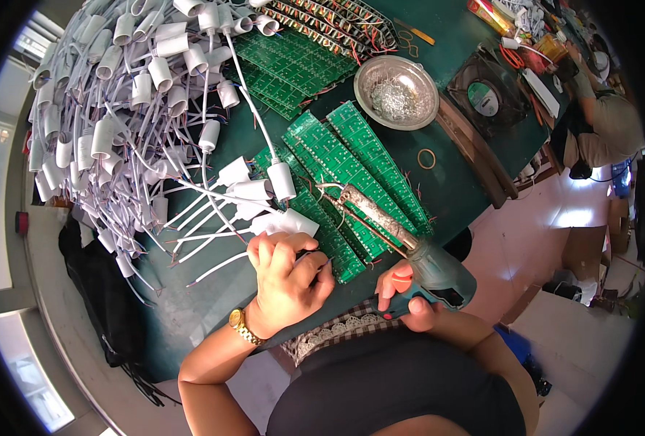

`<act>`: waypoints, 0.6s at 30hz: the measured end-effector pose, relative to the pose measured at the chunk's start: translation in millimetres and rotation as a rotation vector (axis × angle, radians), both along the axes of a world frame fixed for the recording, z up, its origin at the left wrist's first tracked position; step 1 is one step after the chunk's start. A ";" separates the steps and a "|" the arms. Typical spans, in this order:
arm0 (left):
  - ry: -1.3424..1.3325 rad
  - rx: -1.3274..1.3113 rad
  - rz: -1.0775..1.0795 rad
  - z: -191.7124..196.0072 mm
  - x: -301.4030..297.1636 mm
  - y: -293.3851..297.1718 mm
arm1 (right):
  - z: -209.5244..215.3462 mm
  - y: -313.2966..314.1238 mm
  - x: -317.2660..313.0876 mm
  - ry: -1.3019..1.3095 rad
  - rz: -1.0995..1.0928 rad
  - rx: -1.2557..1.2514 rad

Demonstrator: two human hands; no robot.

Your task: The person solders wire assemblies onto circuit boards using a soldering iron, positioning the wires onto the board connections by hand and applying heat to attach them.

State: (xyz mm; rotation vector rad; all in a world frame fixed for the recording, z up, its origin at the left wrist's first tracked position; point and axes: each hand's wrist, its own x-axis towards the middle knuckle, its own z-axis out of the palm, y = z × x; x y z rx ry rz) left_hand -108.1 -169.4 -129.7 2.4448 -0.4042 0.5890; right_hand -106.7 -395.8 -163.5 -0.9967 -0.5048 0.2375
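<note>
My right hand point(406, 294) is wrapped round the handle of a grey-green soldering gun point(439, 270). The gun's long metal barrel points up and left over green circuit boards point(348, 171) lying in strips on the table. Close by, my left hand point(290, 270) is closed, fingers bent in a pinch at the boards' lower left edge. Something dark and thin shows between those fingers, too covered to name. White cylindrical caps with cables point(286, 224) lie just beyond the left knuckles, their white leads fanning out to the left.
A big heap of white cabled caps point(141, 91) fills the left side. More boards point(286, 65) lie at the back, near a metal bowl point(396, 93) with silvery bits. A black fan point(486, 94) and brown bar point(471, 149) stand right. Another person point(606, 131) sits far right.
</note>
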 end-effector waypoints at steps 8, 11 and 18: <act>-0.008 -0.046 -0.009 -5.8 -1.3 7.1 | 19.3 -30.1 -10.7 -0.003 0.061 -0.189; 0.006 -0.005 -0.060 -4.2 0.5 11.4 | 32.5 -41.1 -12.7 0.114 0.100 -0.211; -0.024 -0.022 -0.066 -5.6 2.8 15.1 | 42.3 -91.9 -21.2 0.123 0.328 -0.845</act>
